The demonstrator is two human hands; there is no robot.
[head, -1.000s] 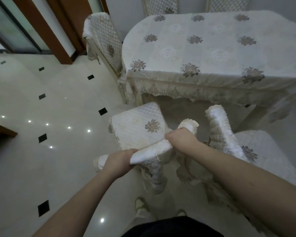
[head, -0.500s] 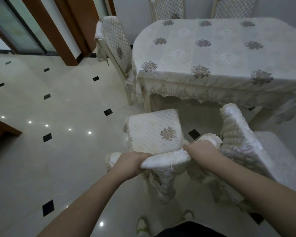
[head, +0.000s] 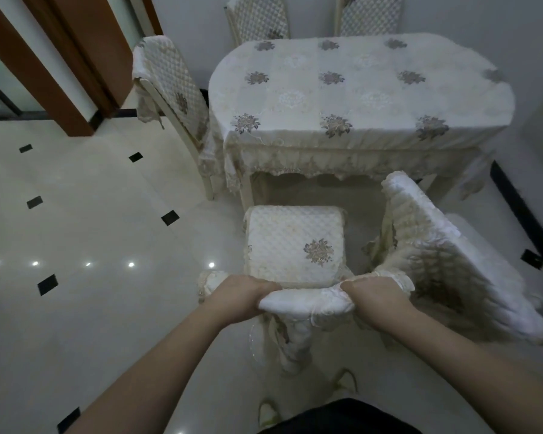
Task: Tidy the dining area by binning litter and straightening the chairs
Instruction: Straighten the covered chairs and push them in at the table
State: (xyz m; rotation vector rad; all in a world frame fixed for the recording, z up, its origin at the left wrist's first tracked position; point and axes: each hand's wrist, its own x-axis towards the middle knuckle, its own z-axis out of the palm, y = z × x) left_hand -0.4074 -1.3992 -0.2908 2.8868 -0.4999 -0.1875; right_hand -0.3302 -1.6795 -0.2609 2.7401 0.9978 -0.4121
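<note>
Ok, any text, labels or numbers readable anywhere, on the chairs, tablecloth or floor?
None. The tablecloth and the chair gripped by the left hand and right hand carry only flower motifs, no writing.
The floor shows plain black diamond tiles, no signs.

My left hand (head: 237,297) and right hand (head: 373,297) clamp the chair's top rail (head: 304,303); its seat (head: 295,245) lies beyond my grip, facing the table (head: 358,89)
</note>
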